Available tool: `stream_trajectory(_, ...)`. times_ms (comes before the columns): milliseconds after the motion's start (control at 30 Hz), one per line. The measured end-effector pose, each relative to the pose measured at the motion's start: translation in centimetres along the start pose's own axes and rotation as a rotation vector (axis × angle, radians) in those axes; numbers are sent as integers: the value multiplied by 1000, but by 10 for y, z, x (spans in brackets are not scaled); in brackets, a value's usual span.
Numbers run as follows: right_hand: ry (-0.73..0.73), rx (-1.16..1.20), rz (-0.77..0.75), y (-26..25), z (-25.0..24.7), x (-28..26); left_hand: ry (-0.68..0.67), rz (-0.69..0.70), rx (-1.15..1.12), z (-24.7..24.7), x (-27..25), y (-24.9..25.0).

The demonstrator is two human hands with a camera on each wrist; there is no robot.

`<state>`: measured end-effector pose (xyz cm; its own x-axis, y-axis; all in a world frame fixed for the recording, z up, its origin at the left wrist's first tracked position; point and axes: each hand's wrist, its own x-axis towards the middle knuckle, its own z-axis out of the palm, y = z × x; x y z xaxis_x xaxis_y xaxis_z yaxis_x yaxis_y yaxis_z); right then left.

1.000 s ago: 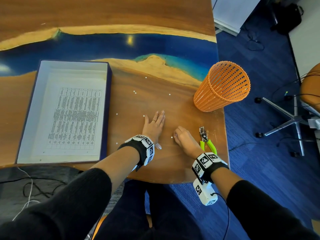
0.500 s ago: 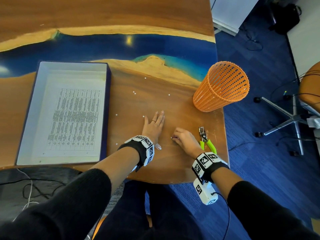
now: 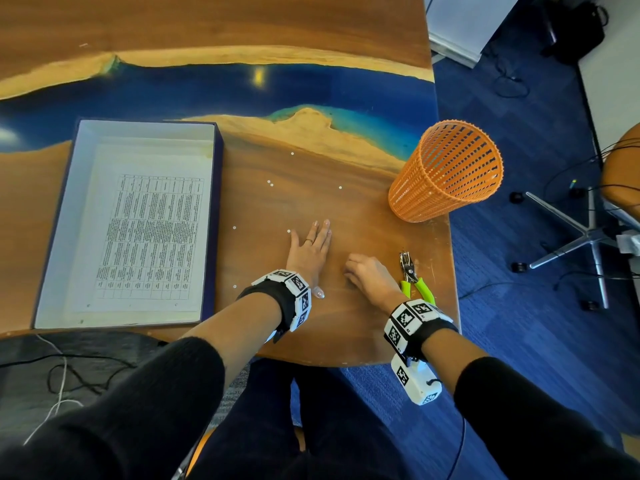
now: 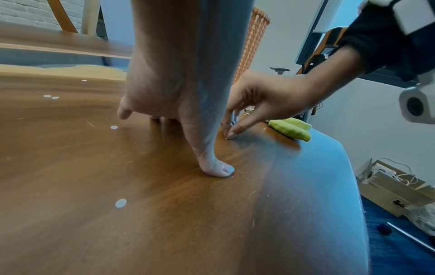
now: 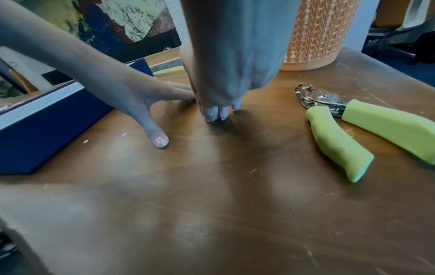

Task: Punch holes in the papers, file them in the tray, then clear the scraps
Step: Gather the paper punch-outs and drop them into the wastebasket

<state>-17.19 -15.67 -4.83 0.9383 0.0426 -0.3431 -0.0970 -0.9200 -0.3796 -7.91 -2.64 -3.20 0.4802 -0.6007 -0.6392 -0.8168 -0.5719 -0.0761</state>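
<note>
My left hand (image 3: pixel 311 245) lies flat on the wooden table (image 3: pixel 346 323), fingers straight, thumb tip pressed down (image 4: pixel 217 170). Just to its right, my right hand (image 3: pixel 362 273) has its fingers curled down to the table and pinches a tiny white paper scrap (image 4: pixel 226 138) between thumb and fingertips (image 5: pixel 215 115). Several round white scraps (image 3: pixel 270 183) dot the wood between the tray and the basket. The navy tray (image 3: pixel 219 202) at the left holds the printed paper (image 3: pixel 149 233). The green-handled hole punch (image 3: pixel 414 277) lies right of my right hand.
An orange mesh basket (image 3: pixel 446 171) stands near the table's right edge, behind the punch. The table's rounded front edge is close under my wrists. Blue carpet, cables and a chair base (image 3: pixel 585 233) lie to the right.
My right fingers have reached forward from a loose fist and closed on the scrap that lay at their tips. The left hand has not moved.
</note>
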Motion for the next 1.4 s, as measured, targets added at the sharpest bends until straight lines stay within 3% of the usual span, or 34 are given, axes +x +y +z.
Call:
stream_trajectory(267, -8, -61, 24, -8, 6, -2, -2, -9, 13, -2, -1, 1)
stream_trajectory(767, 156, 241, 91, 3, 4, -14, 4, -14, 21, 0, -2, 2)
stream_trajectory(1400, 110, 132, 27, 8, 7, -3, 15, -9, 23, 3, 2, 1)
